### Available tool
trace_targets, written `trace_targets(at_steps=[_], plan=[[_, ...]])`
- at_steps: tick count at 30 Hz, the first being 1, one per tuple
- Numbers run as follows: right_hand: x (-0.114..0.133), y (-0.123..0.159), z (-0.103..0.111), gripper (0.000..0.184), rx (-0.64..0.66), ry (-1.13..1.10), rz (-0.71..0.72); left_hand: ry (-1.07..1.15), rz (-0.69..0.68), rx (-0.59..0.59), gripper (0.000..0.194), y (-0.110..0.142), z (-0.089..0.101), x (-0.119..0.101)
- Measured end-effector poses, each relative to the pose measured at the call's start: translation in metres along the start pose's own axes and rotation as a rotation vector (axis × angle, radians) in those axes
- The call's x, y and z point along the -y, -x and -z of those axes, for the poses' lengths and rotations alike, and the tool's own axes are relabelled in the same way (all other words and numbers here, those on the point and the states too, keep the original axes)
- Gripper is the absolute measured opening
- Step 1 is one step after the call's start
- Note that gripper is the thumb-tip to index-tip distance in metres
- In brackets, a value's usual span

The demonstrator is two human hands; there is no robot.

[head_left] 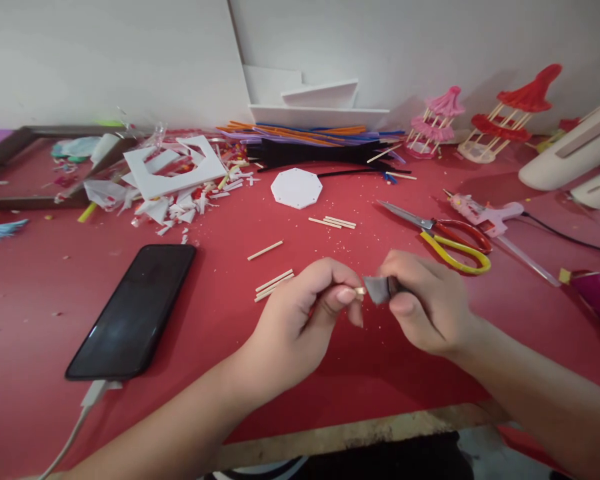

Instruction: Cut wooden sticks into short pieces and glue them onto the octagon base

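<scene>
Between the thumb and fingers of my left hand point(305, 320) is a thin wooden stick point(361, 291), its short end poking out to the right. My right hand point(427, 303) is closed around the dark handle of a small knife point(377, 290), and its wide grey blade points left, close to the stick's tip. Whether blade and stick touch, I cannot tell. Beyond my left hand lie several cut wooden sticks point(274, 283) and a single stick point(265, 251). Farther back, more short sticks point(333, 222) rest before a white octagonal foam plate point(297, 189) with small holes near its edge.
Scissors point(435, 233) and a pink glue gun point(490, 212) lie at the right. A black phone point(133, 310) with a cable is at the left. Foam scraps point(175, 173) pile up behind it. Small red point(523, 100) and pink point(443, 113) carousel-like models stand at the back right.
</scene>
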State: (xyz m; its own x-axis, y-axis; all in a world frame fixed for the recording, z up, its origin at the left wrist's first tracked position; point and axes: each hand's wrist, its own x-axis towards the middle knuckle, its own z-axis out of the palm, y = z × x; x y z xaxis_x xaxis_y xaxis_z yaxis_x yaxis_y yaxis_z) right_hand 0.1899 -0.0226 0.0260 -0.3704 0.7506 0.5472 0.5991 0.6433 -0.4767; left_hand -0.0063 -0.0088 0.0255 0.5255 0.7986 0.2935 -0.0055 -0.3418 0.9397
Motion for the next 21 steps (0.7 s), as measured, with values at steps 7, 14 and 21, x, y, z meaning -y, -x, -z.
trace_targets(at_steps=[7, 14, 21], plan=[[0.0, 0.006, -0.003, 0.019, -0.071, 0.036, 0.165, 0.064, 0.162, -0.034, 0.008, -0.005, -0.005, 0.005], [-0.002, 0.006, -0.007, 0.011, -0.099, 0.021, 0.144, 0.542, 0.421, -0.084, 0.01, -0.01, -0.003, 0.002], [-0.002, 0.008, -0.01, 0.004, 0.096, 0.037, 0.263, 0.443, 0.295, -0.072, 0.01, -0.006, -0.004, 0.005]])
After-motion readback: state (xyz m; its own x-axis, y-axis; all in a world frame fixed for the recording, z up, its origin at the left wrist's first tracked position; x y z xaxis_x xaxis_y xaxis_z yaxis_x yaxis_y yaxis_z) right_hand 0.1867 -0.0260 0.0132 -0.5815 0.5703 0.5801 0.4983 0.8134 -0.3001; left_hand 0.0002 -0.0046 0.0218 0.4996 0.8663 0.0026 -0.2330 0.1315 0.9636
